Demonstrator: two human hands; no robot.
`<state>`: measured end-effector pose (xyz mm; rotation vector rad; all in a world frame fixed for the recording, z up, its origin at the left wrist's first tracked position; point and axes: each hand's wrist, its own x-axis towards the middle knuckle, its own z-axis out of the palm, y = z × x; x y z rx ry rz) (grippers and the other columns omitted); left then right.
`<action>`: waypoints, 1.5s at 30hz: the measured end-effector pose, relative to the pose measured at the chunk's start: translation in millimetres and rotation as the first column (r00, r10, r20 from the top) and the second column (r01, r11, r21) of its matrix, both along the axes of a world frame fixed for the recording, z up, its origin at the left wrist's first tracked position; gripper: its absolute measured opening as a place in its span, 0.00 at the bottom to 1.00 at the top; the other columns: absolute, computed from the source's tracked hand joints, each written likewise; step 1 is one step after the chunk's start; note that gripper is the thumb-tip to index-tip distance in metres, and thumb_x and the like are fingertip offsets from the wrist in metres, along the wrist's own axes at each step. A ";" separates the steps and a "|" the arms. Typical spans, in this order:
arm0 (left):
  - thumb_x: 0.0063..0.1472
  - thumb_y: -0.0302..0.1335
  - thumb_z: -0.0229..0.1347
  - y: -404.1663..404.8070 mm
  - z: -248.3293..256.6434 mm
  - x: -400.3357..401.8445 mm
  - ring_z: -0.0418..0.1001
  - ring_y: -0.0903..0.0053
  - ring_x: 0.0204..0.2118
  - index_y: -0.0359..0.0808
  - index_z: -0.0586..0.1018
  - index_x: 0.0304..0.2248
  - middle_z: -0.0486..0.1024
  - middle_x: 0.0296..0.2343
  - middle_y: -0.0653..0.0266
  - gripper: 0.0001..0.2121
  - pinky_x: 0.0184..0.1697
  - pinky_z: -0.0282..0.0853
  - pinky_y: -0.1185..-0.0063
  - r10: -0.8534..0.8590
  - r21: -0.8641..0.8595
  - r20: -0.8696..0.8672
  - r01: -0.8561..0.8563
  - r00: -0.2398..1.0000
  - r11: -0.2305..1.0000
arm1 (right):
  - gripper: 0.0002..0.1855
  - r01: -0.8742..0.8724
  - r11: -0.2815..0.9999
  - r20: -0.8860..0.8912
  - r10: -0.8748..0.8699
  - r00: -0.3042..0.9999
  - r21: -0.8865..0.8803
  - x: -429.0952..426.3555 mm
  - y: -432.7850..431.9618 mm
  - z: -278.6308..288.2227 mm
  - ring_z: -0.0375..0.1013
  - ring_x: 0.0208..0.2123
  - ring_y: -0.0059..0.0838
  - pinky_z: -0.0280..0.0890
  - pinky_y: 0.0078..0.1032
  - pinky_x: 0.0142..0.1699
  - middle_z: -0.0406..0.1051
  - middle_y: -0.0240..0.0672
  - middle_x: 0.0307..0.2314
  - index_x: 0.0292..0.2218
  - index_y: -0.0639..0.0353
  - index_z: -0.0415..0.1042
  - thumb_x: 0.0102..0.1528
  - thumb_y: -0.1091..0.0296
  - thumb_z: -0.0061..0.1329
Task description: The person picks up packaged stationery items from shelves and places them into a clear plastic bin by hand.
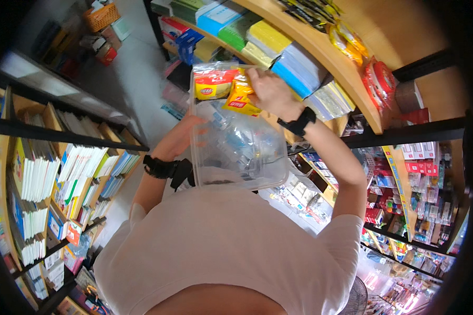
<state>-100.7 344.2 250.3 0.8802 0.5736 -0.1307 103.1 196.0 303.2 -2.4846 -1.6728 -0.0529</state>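
A clear plastic bin (260, 169) is tilted in front of my chest, with crumpled clear plastic packaging (240, 138) inside. My left hand (185, 136) grips the bin's left side, its fingers seen partly through the wall. At the bin's far end my right hand (270, 92) has its fingers closed on a yellow-orange snack packet (242, 96). Beside that packet lies a red and yellow packet (215, 82) with a clear top edge. Both of my wrists wear black bands.
Wooden shelves (339, 78) ahead hold stacks of wrapped paper or notebooks (299, 67), with yellow packets (347, 41) and a red round item (379, 80) on top. Bookshelves (82, 173) stand on the left. Shelves of small packaged goods (421, 189) stand on the right. An orange basket (101, 17) is at the far left.
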 end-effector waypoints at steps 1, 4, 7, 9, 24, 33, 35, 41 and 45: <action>0.49 0.35 0.53 -1.0 0.7 0.7 0.64 0.70 0.40 0.39 0.62 0.39 0.63 0.36 0.67 0.19 0.35 0.66 0.69 -0.009 0.024 -0.010 0.010 1.000 1.000 | 0.26 0.016 1.000 0.019 -0.016 1.000 -0.005 0.6 0.6 0.4 0.65 0.36 0.44 0.61 0.32 0.41 0.65 0.47 0.32 0.40 0.63 0.57 0.38 0.70 0.51; 0.49 0.35 0.52 0.4 -2.2 -0.1 0.64 0.70 0.39 0.39 0.62 0.39 0.63 0.36 0.67 0.19 0.36 0.66 0.69 -0.025 0.050 -0.061 0.028 0.998 0.998 | 0.17 -0.051 0.993 0.017 0.053 0.998 -0.110 2.2 3.5 -3.0 0.67 0.34 0.44 0.63 0.32 0.37 0.67 0.46 0.27 0.32 0.65 0.64 0.38 0.69 0.49; 0.48 0.35 0.52 2.5 -11.0 -2.5 0.64 0.70 0.40 0.40 0.62 0.38 0.62 0.36 0.67 0.18 0.36 0.65 0.69 -0.038 0.007 -0.042 0.038 0.998 0.999 | 0.13 -0.036 0.991 0.037 0.041 0.998 -0.130 1.9 6.0 -5.6 0.67 0.32 0.43 0.64 0.33 0.36 0.68 0.46 0.26 0.27 0.67 0.67 0.38 0.68 0.48; 0.48 0.35 0.52 1.3 -9.7 2.1 0.64 0.69 0.40 0.40 0.63 0.37 0.62 0.35 0.67 0.17 0.37 0.65 0.68 -0.040 -0.009 -0.061 0.040 0.997 0.999 | 0.13 0.044 0.975 -0.119 -0.071 0.990 -0.219 -1.4 5.0 2.3 0.68 0.32 0.43 0.64 0.33 0.36 0.68 0.48 0.26 0.27 0.68 0.67 0.38 0.69 0.47; 0.50 0.37 0.50 26.6 -34.6 -7.7 0.64 0.71 0.36 0.43 0.66 0.34 0.61 0.34 0.69 0.13 0.35 0.65 0.65 0.031 -0.251 0.044 -0.019 0.999 0.968 | 0.14 0.218 0.824 0.087 -0.306 0.948 0.523 85.6 -32.7 140.8 0.70 0.27 0.44 0.65 0.33 0.34 0.69 0.48 0.22 0.30 0.62 0.69 0.48 0.60 0.42; 0.50 0.40 0.51 23.8 -28.3 -11.3 0.64 0.73 0.35 0.44 0.66 0.33 0.60 0.33 0.72 0.14 0.34 0.65 0.67 0.138 -0.133 -0.022 -0.140 0.990 0.981 | 0.49 0.778 0.627 -0.087 -0.777 0.624 -0.022 205.4 -56.3 136.4 0.63 0.45 0.43 0.57 0.24 0.47 0.62 0.57 0.40 0.45 0.76 0.55 0.38 0.34 0.43; 0.50 0.40 0.50 22.6 -28.1 -11.6 0.63 0.74 0.35 0.44 0.65 0.35 0.59 0.34 0.72 0.15 0.35 0.65 0.68 0.116 -0.128 0.013 -0.114 0.993 0.985 | 0.50 0.771 0.636 -0.140 -0.768 0.625 -0.042 210.4 -58.7 140.5 0.64 0.43 0.43 0.57 0.25 0.47 0.63 0.56 0.39 0.45 0.76 0.55 0.36 0.34 0.44; 0.50 0.41 0.49 25.6 -45.6 -15.4 0.59 0.71 0.38 0.46 0.63 0.37 0.57 0.35 0.73 0.16 0.34 0.63 0.67 0.084 -0.149 0.077 -0.072 0.993 0.986 | 0.54 0.830 0.493 0.074 -0.867 0.492 0.260 231.0 -75.3 147.7 0.63 0.44 0.45 0.58 0.28 0.48 0.60 0.59 0.41 0.48 0.74 0.50 0.35 0.32 0.46; 0.48 0.39 0.51 21.4 -41.8 -10.9 0.64 0.72 0.34 0.42 0.65 0.36 0.61 0.32 0.70 0.16 0.33 0.64 0.68 0.135 -0.150 -0.004 -0.135 0.991 0.980 | 0.50 0.589 0.566 -0.213 -0.593 0.777 0.577 171.8 -88.4 159.2 0.61 0.45 0.44 0.57 0.33 0.48 0.57 0.57 0.43 0.50 0.71 0.44 0.38 0.44 0.51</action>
